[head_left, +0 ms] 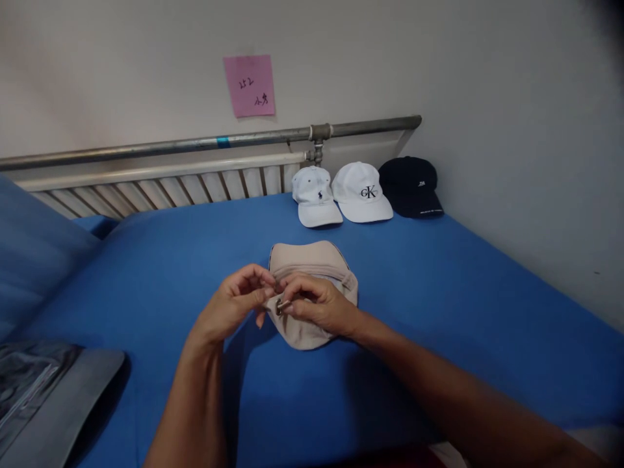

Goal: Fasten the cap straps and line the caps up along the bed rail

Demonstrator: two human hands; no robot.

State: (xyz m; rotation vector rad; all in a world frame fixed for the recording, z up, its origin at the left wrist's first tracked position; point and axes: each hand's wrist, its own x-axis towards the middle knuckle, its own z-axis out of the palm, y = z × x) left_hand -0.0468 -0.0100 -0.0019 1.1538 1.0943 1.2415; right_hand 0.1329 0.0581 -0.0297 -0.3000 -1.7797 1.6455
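A beige cap lies upside down on the blue sheet, its brim pointing toward the wall. At the cap's left side, my left hand pinches the strap edge between thumb and fingers. My right hand reaches over the cap's opening, thumb and forefinger closed at the small metal buckle on the strap. Both hands nearly meet there. Part of the strap and the cap's inside are hidden behind my fingers.
Toward the wall stand a white cap, another white cap with letters and a black cap. A grey cap lies at the lower left. Behind are a metal pipe, a radiator and a pink note.
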